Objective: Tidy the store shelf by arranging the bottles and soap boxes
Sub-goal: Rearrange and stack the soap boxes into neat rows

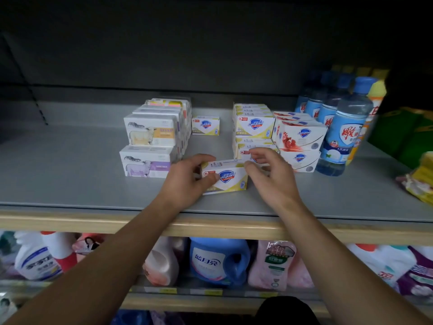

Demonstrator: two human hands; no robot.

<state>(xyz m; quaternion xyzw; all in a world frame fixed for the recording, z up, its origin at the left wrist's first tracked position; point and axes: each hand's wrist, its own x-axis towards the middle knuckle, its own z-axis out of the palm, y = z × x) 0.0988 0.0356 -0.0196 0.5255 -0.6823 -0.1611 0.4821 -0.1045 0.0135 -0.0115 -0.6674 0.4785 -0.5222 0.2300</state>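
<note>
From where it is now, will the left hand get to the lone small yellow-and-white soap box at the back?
Probably yes. The left hand grips another yellow-and-white soap box, but bare shelf lies between it and the lone small yellow-and-white soap box.

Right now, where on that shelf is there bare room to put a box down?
The shelf is bare left of the cow boxes and along the front edge. A gap behind the held box holds one lone box. Right, stacks and bottles crowd together.

Pretty dim aisle here, dark back panel [210,43] behind a grey shelf [70,160]. Wood-look front edge [70,222], lower shelf [210,303] underneath.
</note>
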